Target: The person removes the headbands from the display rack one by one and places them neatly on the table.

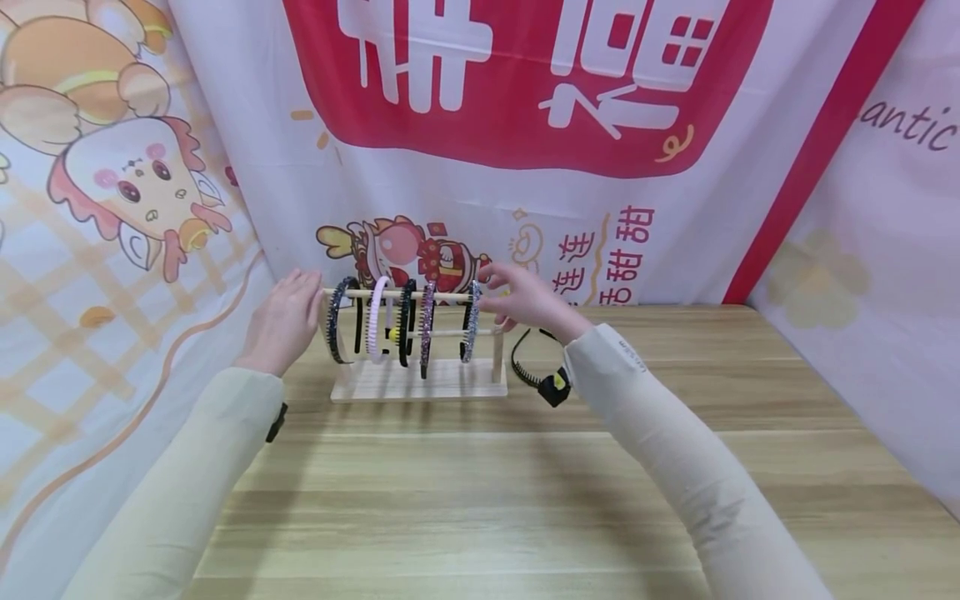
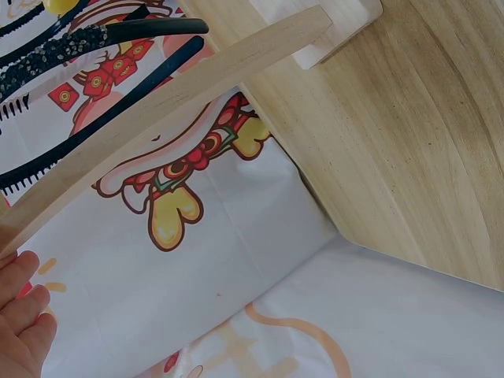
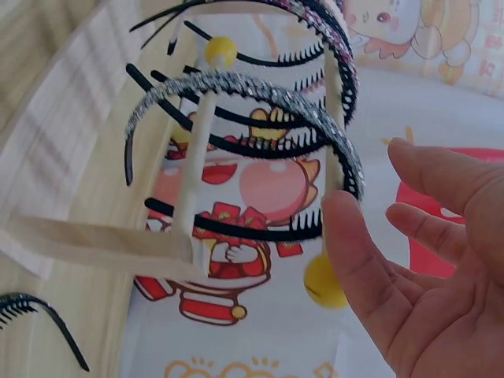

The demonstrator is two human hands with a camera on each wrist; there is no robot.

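A wooden rack [image 1: 375, 390] carries several toothed headbands on its bar. Among them are a dark glittery headband [image 1: 335, 329], a light pink headband [image 1: 372, 325], a purple glittery headband [image 1: 426, 333] and a silver glittery headband [image 3: 236, 85] at the right end. My left hand [image 1: 279, 323] is at the top of the rack's left upright [image 2: 173, 102], its fingertips right beside the wood in the left wrist view. Beside the silver headband is my right hand [image 3: 429, 287], thumb near the bar and fingers spread, with nothing gripped. A yellow ball [image 3: 323, 282] caps the bar there.
A black headband with a dark bow [image 1: 555, 387] lies on the wooden table [image 1: 450, 500], right of the rack. Close behind the rack hangs a printed cloth [image 1: 690, 225]. Another patterned cloth [image 1: 97, 333] borders the left side.
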